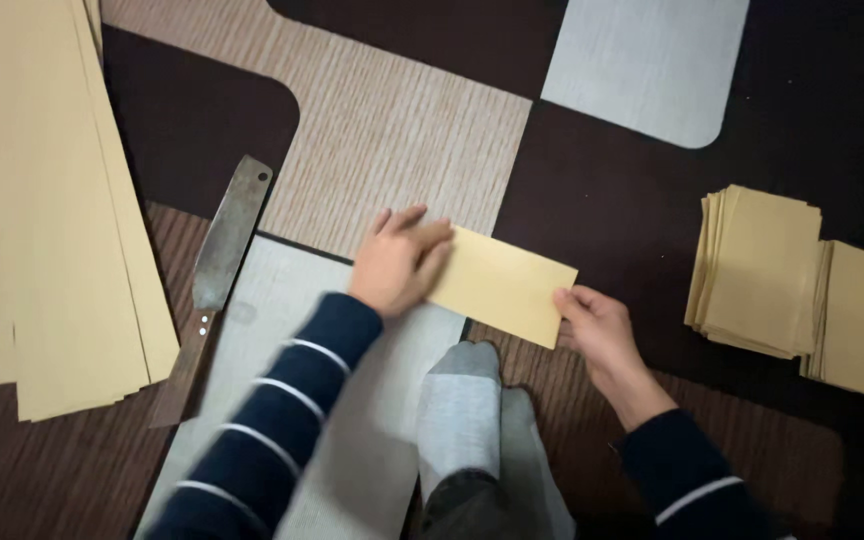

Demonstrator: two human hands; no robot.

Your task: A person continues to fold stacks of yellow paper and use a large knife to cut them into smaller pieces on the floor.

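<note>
My left hand (397,262) lies flat, open, pressing the tan paper piece (502,285) on the rug (392,120); my right hand (597,325) pinches its right corner. Knife (214,280) lies left.

the light is soft, warm and rather dim, with no clear source and no hard glare. shadows are faint: a thin dark edge lies under the paper (500,285) and beside the left hand (397,262). the dark patches of the mat (402,120) swallow detail. the whole view is slightly soft. the left sleeve (262,430) is smeared by motion blur, and the socks (477,420) close to the camera look out of focus.
</note>
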